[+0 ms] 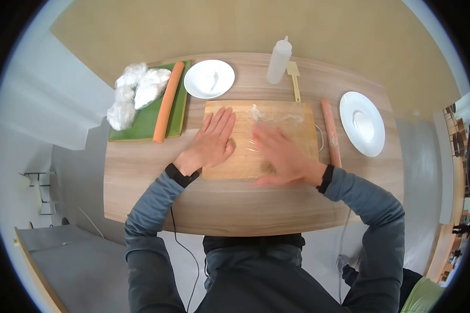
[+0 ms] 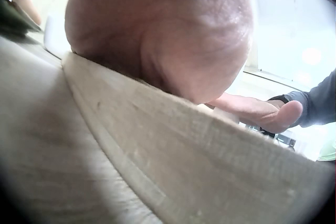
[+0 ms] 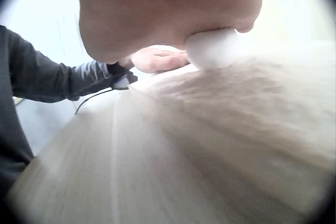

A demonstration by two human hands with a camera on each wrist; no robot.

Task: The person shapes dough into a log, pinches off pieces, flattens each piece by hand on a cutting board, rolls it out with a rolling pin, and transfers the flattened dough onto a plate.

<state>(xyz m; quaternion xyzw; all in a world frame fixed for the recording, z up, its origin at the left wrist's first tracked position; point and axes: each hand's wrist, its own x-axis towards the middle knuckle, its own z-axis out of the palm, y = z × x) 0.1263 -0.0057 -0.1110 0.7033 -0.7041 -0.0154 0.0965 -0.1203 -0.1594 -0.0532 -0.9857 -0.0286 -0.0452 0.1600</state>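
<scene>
My left hand [image 1: 211,143] lies flat with straight fingers on the left part of a wooden board [image 1: 240,169]. Over the right half of the board is my right hand [image 1: 284,154], blurred by motion, its fingers extended. Under its palm, the right wrist view shows a smooth white lump [image 3: 212,48] that looks like dough; the hand hides it in the head view. Clear plastic film [image 1: 292,119] covers the board, with creases and a white smear [image 1: 256,111] near the far edge.
At the left, a green tray [image 1: 147,125] bears plastic-wrapped white bundles [image 1: 152,86] and a rolling pin [image 1: 168,104]. A white bowl [image 1: 193,78], squeeze bottle [image 1: 280,62] and cream spatula [image 1: 295,83] stand behind the board. Right of it lie another rolling pin [image 1: 330,130] and a white plate [image 1: 352,141].
</scene>
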